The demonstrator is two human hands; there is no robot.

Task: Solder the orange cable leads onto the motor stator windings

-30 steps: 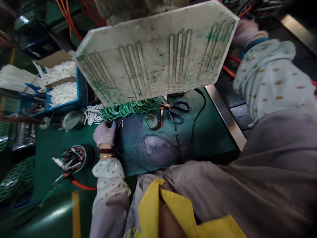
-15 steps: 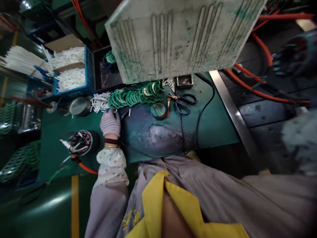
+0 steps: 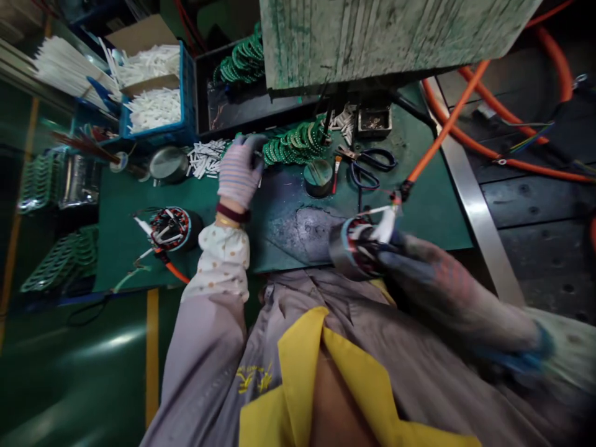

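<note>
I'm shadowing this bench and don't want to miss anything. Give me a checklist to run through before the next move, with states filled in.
1. Right hand has hold of the wired cylinder: ok.
2. Held cylinder resting on the bench: cannot tell.
3. Left hand free: cannot tell, fingertips unclear beside the green rings.
4. Scissors away from both hands: ok.
5. Orange cable clear of the metal edge: not ok, it crosses over.

Room to pass runs over the mat between left hand and wound core (a squat cylinder blocks behind).
</note>
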